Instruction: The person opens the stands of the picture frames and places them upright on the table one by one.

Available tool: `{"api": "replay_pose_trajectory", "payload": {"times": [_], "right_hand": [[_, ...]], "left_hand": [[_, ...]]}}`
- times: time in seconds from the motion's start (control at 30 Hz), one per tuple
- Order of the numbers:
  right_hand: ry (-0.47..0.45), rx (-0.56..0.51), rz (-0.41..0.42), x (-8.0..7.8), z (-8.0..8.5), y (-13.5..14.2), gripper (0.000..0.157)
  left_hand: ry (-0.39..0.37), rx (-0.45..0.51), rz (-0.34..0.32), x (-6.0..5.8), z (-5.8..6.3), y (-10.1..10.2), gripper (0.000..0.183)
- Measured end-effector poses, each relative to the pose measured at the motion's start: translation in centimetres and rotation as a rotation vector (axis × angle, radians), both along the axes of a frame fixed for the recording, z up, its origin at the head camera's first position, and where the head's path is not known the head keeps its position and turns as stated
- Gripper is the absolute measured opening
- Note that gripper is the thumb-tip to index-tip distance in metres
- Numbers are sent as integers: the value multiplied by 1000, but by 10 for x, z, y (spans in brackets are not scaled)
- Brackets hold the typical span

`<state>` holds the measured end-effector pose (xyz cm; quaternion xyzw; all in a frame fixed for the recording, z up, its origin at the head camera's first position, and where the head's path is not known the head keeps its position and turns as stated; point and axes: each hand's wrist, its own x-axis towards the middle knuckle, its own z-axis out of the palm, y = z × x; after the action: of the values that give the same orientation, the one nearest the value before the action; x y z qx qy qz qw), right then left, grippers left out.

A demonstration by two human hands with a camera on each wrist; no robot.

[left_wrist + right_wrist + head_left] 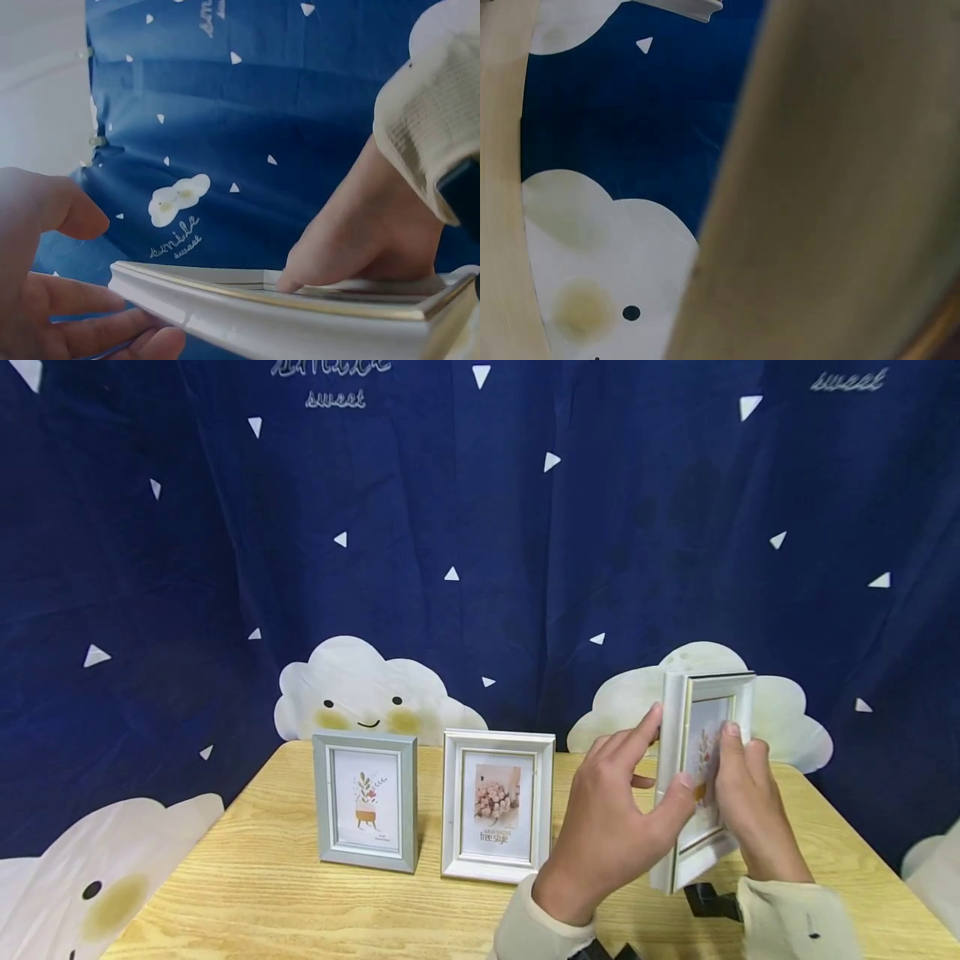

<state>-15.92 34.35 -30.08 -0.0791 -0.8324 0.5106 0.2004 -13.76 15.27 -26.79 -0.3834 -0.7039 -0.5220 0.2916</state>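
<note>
A white picture frame (673, 777) with a thin gold inner line and a plant print is held up, tilted, above the right side of the table. My right hand (753, 793) grips its right side, thumb lying over the front. At its left side is my left hand (611, 814), with thumb and fingers spread apart. In the left wrist view, the left fingers (97, 322) are by the white frame's (300, 322) edge and the thumb stands clear of it. The right wrist view shows mostly blurred sleeve (832, 195), with a white frame corner (697, 7) at the top; the right hand is hidden there.
A grey-green picture frame (408, 793) with a plant print stands on the wooden table (247, 877). Beside it stands a white frame (452, 810) with a flower picture. A dark blue curtain (480, 510) with clouds and triangles hangs behind the table.
</note>
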Motion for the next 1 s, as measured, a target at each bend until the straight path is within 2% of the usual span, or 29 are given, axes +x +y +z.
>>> {"api": "replay_pose_trajectory", "payload": {"times": [0.2, 0.37, 0.47, 0.63, 0.8, 1.0], "right_hand": [[52, 62, 19, -4, 1, 5, 62], [20, -28, 36, -1, 0, 5, 62], [39, -106, 49, 3, -2, 5, 57], [115, -173, 114, 6, -7, 6, 36], [144, -195, 167, 7, -9, 6, 35], [167, -244, 146, 7, -7, 4, 28]], "left_hand": [[11, -17, -106, 6, 1, 2, 57], [35, -47, -163, 7, 2, 4, 58], [60, -69, -179, 8, 2, 4, 59], [105, -104, -195, 9, 3, 3, 60], [107, -110, -215, 9, 3, 2, 59], [96, -107, -211, 6, 3, 1, 55]]}}
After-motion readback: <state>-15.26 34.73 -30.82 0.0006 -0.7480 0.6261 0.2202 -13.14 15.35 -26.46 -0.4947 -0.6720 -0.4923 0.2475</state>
